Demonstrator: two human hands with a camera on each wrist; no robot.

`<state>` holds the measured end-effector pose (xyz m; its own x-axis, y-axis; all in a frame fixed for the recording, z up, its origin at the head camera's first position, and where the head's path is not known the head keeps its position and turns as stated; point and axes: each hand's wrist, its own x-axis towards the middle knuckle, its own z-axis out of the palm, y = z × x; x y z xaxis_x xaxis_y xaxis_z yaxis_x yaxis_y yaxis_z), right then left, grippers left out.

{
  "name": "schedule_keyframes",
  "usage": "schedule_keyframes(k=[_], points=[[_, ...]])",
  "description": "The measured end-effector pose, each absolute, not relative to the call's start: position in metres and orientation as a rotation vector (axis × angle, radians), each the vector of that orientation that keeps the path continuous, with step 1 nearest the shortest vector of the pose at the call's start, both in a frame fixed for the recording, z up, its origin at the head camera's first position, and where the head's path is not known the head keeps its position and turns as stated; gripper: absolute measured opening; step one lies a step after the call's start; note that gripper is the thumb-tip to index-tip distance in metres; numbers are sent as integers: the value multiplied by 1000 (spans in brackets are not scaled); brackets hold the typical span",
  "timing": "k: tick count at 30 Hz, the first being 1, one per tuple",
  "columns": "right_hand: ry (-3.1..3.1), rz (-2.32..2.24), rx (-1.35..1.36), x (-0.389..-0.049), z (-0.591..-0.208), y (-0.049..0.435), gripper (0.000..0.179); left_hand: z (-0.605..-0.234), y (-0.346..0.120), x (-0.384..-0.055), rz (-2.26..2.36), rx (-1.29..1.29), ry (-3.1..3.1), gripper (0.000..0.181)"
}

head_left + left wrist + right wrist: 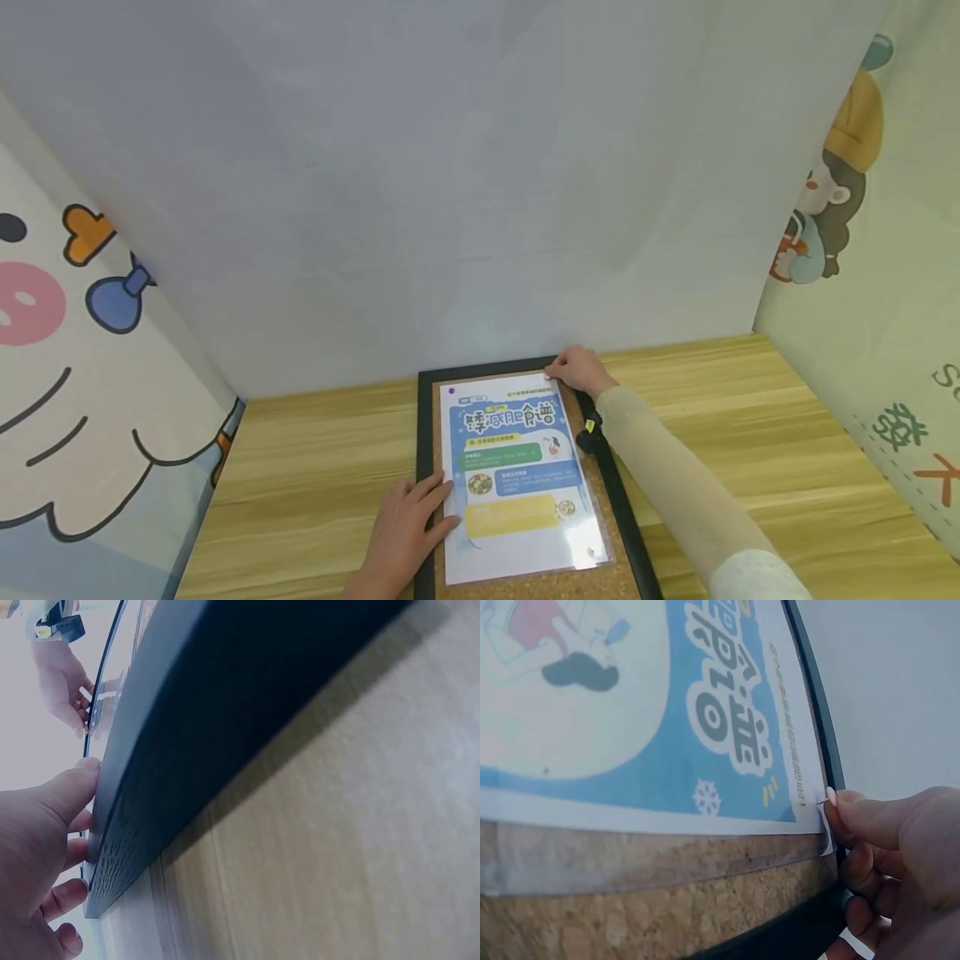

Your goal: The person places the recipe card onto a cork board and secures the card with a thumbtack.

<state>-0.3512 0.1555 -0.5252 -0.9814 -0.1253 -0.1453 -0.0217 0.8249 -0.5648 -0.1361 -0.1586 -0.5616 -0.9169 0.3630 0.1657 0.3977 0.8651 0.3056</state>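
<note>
A laminated poster point(517, 550) with Chinese lettering lies on a black-framed cork board point(600, 583). My right hand point(581, 371) is at the poster's top right corner, its thumb and forefinger pinching a pale push pin point(831, 796). The pin's thin needle points at the corner, where the clear plastic edge curls up slightly; whether it has pierced the sheet I cannot tell. My left hand point(408, 525) rests over the board's left frame, fingers extended, with fingertips on the poster's left edge. Up close, the left wrist view has this hand point(37, 832) beside the dark frame point(150, 750).
A purple pin point(452, 390) sits at the poster's top left corner. The board lies on a wood-grain table point(315, 475) against a pale back wall point(450, 208). Cartoon-printed panels stand left point(97, 400) and right point(862, 350).
</note>
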Motion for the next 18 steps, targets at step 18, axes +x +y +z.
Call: schedule_keyframes(k=[18], points=[[2905,-803,-327,-344,-524,157,21,-557,-157,-134,-558,-589,-2951,48]])
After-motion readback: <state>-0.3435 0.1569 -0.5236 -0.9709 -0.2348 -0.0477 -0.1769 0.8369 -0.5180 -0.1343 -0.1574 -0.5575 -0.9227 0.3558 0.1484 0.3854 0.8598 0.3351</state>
